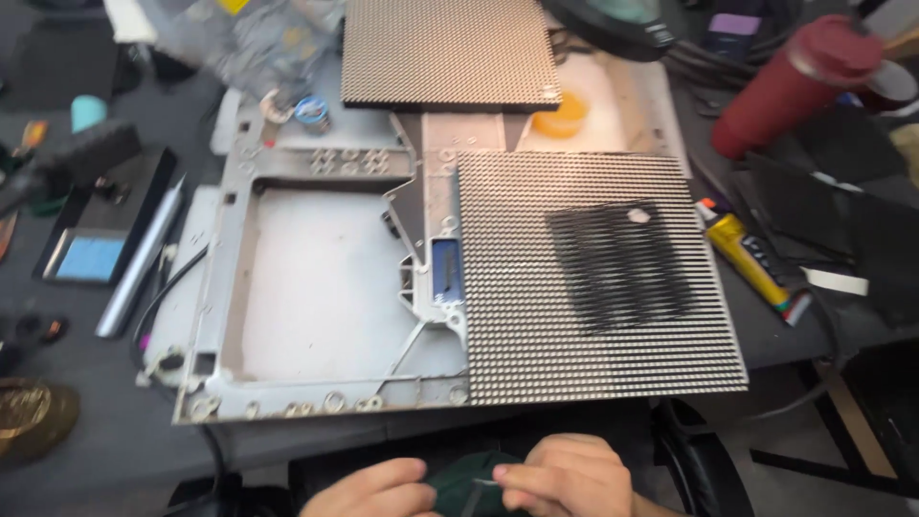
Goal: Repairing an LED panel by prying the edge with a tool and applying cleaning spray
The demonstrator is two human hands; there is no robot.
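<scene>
While both hands, left hand (378, 490) and right hand (565, 479), pinch closed on one dark green cloth (466, 483) between them, two dotted panels (584, 278) and one metal frame (316, 287) lie just beyond that grip.

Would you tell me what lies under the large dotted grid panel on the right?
The dotted grid panel rests on the grey metal frame, covering its right half. A blue part shows at the panel's left edge. Whatever sits beneath the panel is hidden.

Both hands (383, 490) (565, 479) cut off by bottom edge; thin item (483, 483) pinched between them too small to be identified; upper-left clutter (258, 38) blurred.
</scene>
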